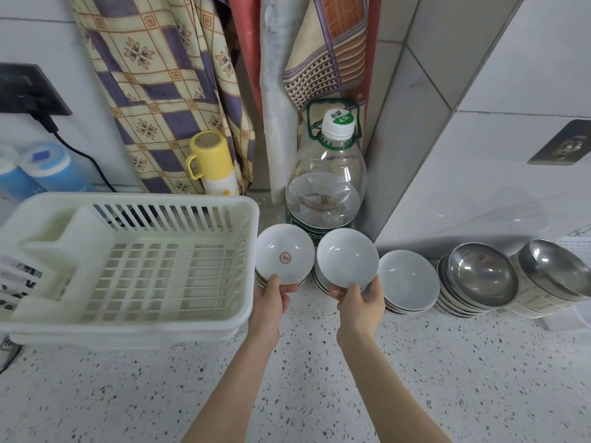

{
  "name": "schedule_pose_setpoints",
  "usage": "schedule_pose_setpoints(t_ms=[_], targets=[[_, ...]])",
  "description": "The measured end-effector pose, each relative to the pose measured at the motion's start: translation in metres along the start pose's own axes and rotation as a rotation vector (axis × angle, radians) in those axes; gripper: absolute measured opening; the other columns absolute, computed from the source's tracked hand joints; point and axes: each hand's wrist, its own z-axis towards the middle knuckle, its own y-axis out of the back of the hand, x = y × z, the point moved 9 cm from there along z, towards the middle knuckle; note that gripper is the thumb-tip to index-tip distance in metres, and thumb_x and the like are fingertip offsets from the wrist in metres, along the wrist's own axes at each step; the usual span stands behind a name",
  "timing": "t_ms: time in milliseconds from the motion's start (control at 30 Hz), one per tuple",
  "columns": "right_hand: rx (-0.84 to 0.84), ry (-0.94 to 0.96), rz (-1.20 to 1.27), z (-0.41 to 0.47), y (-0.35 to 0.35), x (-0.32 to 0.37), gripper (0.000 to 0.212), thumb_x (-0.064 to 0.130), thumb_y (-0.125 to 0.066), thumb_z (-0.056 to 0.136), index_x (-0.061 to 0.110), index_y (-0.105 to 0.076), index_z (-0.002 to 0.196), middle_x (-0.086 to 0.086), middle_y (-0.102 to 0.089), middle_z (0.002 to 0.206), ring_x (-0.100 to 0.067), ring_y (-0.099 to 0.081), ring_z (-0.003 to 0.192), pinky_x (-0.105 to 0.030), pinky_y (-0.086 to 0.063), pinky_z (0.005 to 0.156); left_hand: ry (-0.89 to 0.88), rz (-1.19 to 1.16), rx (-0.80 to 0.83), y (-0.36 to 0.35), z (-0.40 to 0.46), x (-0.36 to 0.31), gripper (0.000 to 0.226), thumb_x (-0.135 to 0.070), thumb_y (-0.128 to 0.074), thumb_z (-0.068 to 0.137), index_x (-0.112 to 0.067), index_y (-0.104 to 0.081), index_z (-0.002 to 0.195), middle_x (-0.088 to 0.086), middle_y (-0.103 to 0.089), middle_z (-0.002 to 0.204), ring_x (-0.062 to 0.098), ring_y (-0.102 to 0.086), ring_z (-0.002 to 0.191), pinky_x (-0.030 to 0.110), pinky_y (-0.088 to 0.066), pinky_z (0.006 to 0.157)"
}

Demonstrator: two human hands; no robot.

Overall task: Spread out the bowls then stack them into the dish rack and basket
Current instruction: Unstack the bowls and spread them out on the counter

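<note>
My left hand (271,298) grips the near rim of a white bowl with a red emblem (284,254), tilted up off a short stack beneath it. My right hand (361,298) holds a plain white bowl (347,259), also tilted, above another stack of white bowls. A third stack of white bowls (407,281) sits just to the right. Further right stand two stacks of steel bowls (479,278) (553,273). The white plastic dish rack (128,260) stands on the left, beside my left hand, with nothing in it.
A large 4.5L water bottle (326,183) stands right behind the white bowls. A yellow flask (214,164) and patterned cloths (153,91) are at the back. A tiled wall corner (431,123) rises on the right. Speckled countertop (319,378) spreads in front.
</note>
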Motion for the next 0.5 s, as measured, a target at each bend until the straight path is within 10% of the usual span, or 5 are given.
schedule_pose_setpoints(t_ms=[167, 500], targets=[[-0.003, 0.064, 0.097, -0.002, 0.012, 0.014, 0.060, -0.003, -0.038, 0.085, 0.028, -0.053, 0.134, -0.014, -0.068, 0.078, -0.011, -0.062, 0.049, -0.015, -0.042, 0.046, -0.008, -0.089, 0.047, -0.004, -0.003, 0.000, 0.026, -0.010, -0.046, 0.101, -0.035, -0.053, 0.106, 0.004, -0.071, 0.061, 0.003, -0.043, 0.042, 0.013, -0.034, 0.039], [0.040, 0.125, 0.190, -0.019, 0.061, 0.027, 0.056, -0.005, -0.041, 0.088, 0.030, -0.057, 0.129, -0.001, -0.065, 0.058, -0.010, -0.057, 0.049, -0.016, -0.046, 0.050, -0.075, -0.107, 0.223, -0.013, -0.038, 0.012, 0.055, -0.011, -0.048, 0.102, -0.052, -0.036, 0.138, 0.014, -0.070, 0.073, 0.011, -0.052, 0.051, 0.020, -0.033, 0.046]])
